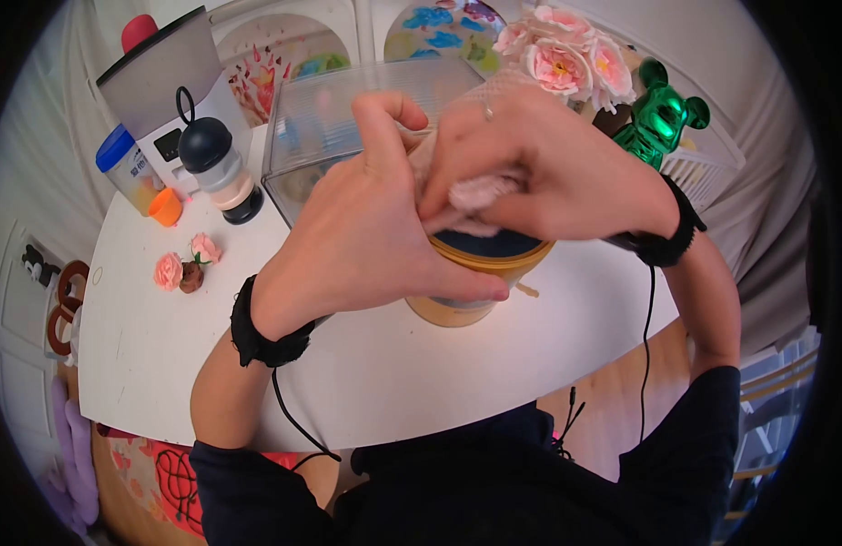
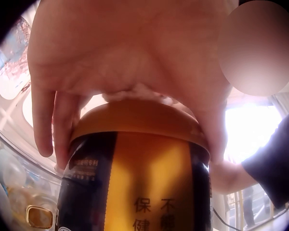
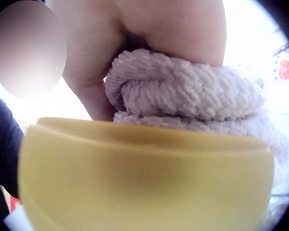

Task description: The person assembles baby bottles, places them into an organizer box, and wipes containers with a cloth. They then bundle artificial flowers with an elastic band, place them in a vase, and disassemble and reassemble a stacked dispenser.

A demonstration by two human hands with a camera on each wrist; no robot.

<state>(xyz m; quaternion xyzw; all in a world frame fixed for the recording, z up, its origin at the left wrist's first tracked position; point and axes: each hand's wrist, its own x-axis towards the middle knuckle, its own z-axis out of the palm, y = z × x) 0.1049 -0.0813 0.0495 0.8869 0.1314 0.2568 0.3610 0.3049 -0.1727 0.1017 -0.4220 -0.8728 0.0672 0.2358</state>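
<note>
A yellow and dark can (image 1: 453, 312) with printed lettering and an orange-yellow rim (image 2: 139, 118) stands on the white table in front of me. My left hand (image 1: 362, 227) spans its top and holds it at the rim, thumb on the near side and fingers over the far side. My right hand (image 1: 539, 164) grips a bunched, pale, fluffy cloth (image 3: 183, 91) over the dark top of the can. In the right wrist view the cloth rises in thick folds behind the yellow rim (image 3: 144, 178). Part of the can's top is hidden by both hands.
A clear plastic storage box (image 1: 316, 118) stands right behind the can. To the left are a dark-capped bottle (image 1: 221, 168), an orange cup (image 1: 165, 207) and small pink flowers (image 1: 169, 271). A shiny green bear figure (image 1: 657, 114) and large pink flowers (image 1: 566, 64) stand back right.
</note>
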